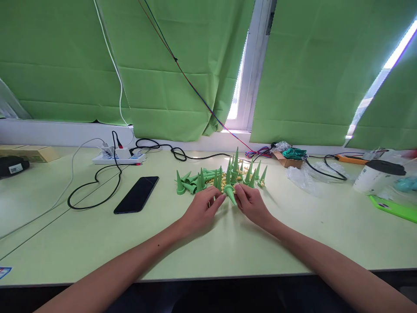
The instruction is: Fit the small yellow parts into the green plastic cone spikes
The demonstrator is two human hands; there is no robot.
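A green plastic cone-shaped spike [230,194] is tilted between my two hands, its wide base away from me and its tip pointing toward me. My left hand [202,206] has its thumb and fingers closed at the base rim of this spike. On the other side, my right hand [252,204] is pinched shut close against the spike; what its fingertips grip is too small to make out. Just beyond my fingers stand several upright green spikes [234,167]. More green spikes [189,188] lie on their sides at the left, with small yellow pieces [223,180] scattered among them.
A black phone [137,194] lies on the pale table [195,256], left of my hands. Behind it sit a power strip [119,157] and looping black cables [94,208]. At right are plastic bags [301,179], a lidded cup [374,177] and a bright green phone case [394,208].
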